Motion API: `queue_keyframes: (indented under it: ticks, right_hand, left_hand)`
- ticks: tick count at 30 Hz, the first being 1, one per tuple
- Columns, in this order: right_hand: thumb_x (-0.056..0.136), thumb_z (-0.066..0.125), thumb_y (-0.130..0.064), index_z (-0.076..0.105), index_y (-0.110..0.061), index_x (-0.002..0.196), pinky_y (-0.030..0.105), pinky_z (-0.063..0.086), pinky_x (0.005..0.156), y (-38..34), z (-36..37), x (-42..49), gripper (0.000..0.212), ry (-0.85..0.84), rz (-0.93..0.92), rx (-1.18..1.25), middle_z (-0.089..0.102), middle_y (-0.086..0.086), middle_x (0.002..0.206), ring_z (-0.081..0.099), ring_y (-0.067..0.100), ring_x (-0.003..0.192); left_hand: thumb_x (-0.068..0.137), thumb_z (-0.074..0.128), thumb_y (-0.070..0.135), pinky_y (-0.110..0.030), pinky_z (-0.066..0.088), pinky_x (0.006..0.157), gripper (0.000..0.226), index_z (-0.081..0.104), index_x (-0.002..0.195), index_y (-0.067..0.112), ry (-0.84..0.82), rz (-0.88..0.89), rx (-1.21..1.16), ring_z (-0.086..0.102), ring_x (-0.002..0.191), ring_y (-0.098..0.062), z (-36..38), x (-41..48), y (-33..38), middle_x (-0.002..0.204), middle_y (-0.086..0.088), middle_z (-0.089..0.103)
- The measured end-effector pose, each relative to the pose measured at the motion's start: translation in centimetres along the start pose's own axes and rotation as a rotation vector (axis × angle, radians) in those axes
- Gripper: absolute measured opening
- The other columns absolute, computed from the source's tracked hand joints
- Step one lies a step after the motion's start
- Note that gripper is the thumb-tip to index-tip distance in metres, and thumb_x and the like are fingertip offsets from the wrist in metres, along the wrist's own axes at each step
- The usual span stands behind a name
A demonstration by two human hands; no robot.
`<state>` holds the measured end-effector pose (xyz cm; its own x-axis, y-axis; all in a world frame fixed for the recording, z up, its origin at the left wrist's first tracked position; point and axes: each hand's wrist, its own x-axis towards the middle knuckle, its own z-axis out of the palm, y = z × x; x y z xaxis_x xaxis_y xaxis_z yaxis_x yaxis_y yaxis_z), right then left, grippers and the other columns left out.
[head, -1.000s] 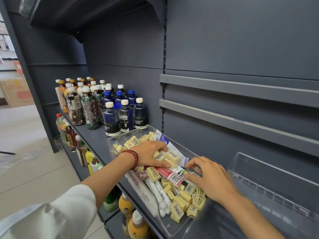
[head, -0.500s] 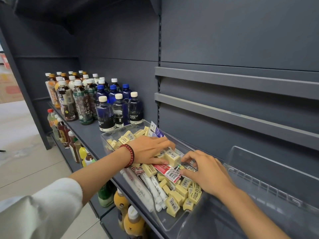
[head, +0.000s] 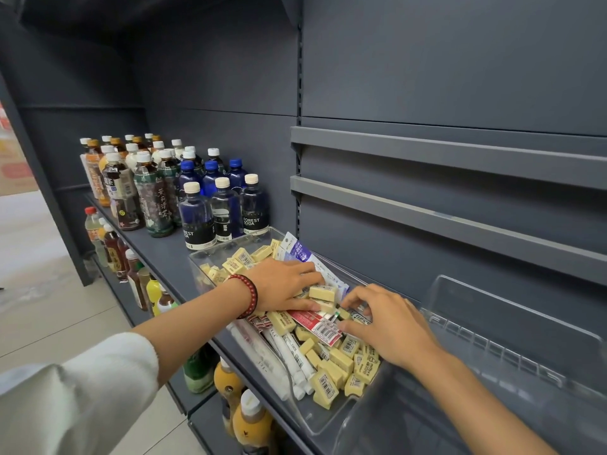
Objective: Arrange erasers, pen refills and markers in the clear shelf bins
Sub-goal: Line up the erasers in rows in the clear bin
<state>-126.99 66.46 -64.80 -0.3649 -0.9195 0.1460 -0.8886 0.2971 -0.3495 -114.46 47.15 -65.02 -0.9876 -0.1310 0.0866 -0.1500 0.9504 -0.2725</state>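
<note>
A clear bin [head: 230,246] on the grey shelf holds a jumble of yellow erasers [head: 331,369], white markers [head: 285,356], a red pen refill packet [head: 317,325] and a purple-white packet [head: 295,251]. My left hand [head: 284,285], with a red bead bracelet, lies on the pile in the middle of the bin. Its fingers and thumb grip a couple of erasers [head: 323,293]. My right hand [head: 389,325] comes in from the right, with curled fingertips pinching a pen refill packet [head: 361,320] just beside the left hand.
A second clear bin [head: 512,323] stands to the right, with nothing seen in it. Drink bottles [head: 197,215] stand in rows on the shelf to the left, and more bottles [head: 230,385] fill the shelves below. Two grey rails [head: 427,218] cross the back panel.
Both hands stay in the bin. My left fingers have slid a little right onto the erasers, and my right fingertips have curled in closer to them.
</note>
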Motion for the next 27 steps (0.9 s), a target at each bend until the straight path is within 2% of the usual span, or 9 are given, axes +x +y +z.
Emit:
queue_keyframes:
  ticks: [4, 7, 11, 15, 18, 22, 24, 27]
  right_hand:
    - [0.089, 0.062, -0.045, 0.056, -0.032, 0.118, 0.031, 0.044, 0.097, 0.1, -0.1, -0.6, 0.032, 0.082, 0.022, 0.023, 0.055, -0.016, 0.109, 0.054, 0.007, 0.102]
    - [0.09, 0.06, -0.048, 0.055, -0.032, 0.119, 0.032, 0.045, 0.096, 0.6, -1.8, -1.3, 0.034, 0.116, 0.013, 0.012, 0.057, -0.015, 0.108, 0.055, 0.006, 0.102]
    - [0.089, 0.063, -0.046, 0.055, -0.033, 0.121, 0.025, 0.047, 0.086, 0.0, -6.0, -3.1, 0.035, 0.192, -0.007, 0.083, 0.055, -0.016, 0.106, 0.052, 0.003, 0.093]
    - [0.09, 0.062, -0.043, 0.055, -0.032, 0.12, 0.029, 0.048, 0.089, -1.1, -11.6, -6.2, 0.033, 0.297, -0.042, 0.028, 0.055, -0.016, 0.106, 0.052, 0.004, 0.094]
    - [0.091, 0.06, -0.044, 0.059, -0.032, 0.113, 0.032, 0.048, 0.089, -1.1, -16.5, -10.1, 0.026, 0.329, -0.023, -0.07, 0.057, -0.015, 0.107, 0.054, 0.006, 0.099]
    - [0.086, 0.063, -0.051, 0.056, -0.031, 0.12, 0.029, 0.047, 0.088, -0.7, -22.2, -16.6, 0.04, 0.403, 0.035, -0.159, 0.056, -0.015, 0.11, 0.052, 0.004, 0.099]
    - [0.087, 0.063, -0.048, 0.054, -0.03, 0.121, 0.027, 0.045, 0.084, -0.3, -24.7, -19.7, 0.039, 0.442, 0.089, -0.193, 0.055, -0.013, 0.112, 0.05, 0.004, 0.098]
    - [0.087, 0.064, -0.048, 0.055, -0.034, 0.113, 0.03, 0.046, 0.081, 1.0, -27.4, -23.9, 0.031, 0.459, 0.192, -0.214, 0.055, -0.015, 0.114, 0.052, 0.005, 0.105]
  left_hand:
    - [0.086, 0.024, 0.071, -0.032, 0.049, 0.077, 0.064, 0.036, 0.135, 0.031, 0.008, -0.137, -0.07, 0.055, 0.102, -0.013, -0.7, -1.3, -0.6, 0.129, 0.01, 0.045]
    - [0.083, 0.019, 0.074, -0.026, 0.045, 0.067, 0.068, 0.034, 0.135, 0.032, 0.027, -0.183, 0.015, 0.055, 0.103, -0.012, -2.4, -1.7, -1.1, 0.13, 0.009, 0.045]
    - [0.081, 0.008, 0.075, -0.028, 0.045, 0.061, 0.072, 0.036, 0.133, 0.033, 0.184, -0.14, 0.117, 0.056, 0.099, -0.013, -5.9, -1.9, 1.4, 0.122, 0.006, 0.044]
    - [0.078, 0.0, 0.072, -0.027, 0.039, 0.058, 0.073, 0.037, 0.129, 0.034, 0.352, -0.028, 0.135, 0.054, 0.106, -0.013, -11.2, -0.3, 7.1, 0.121, 0.008, 0.044]
    - [0.08, 0.006, 0.069, -0.029, 0.036, 0.059, 0.069, 0.042, 0.126, 0.031, 0.45, 0.011, 0.106, 0.057, 0.102, -0.017, -16.2, 1.3, 11.4, 0.118, 0.005, 0.046]
    - [0.084, 0.016, 0.07, -0.029, 0.035, 0.059, 0.062, 0.045, 0.123, 0.031, 0.583, 0.049, 0.06, 0.058, 0.099, -0.017, -22.4, 2.7, 17.0, 0.114, 0.005, 0.047]
    - [0.089, 0.024, 0.068, -0.029, 0.038, 0.061, 0.054, 0.042, 0.125, 0.032, 0.612, 0.093, 0.066, 0.057, 0.1, -0.016, -25.3, 3.2, 20.0, 0.116, 0.007, 0.045]
    - [0.092, 0.033, 0.063, -0.03, 0.041, 0.064, 0.048, 0.039, 0.128, 0.032, 0.612, 0.143, 0.036, 0.054, 0.103, -0.015, -28.7, 4.2, 24.0, 0.12, 0.007, 0.043]
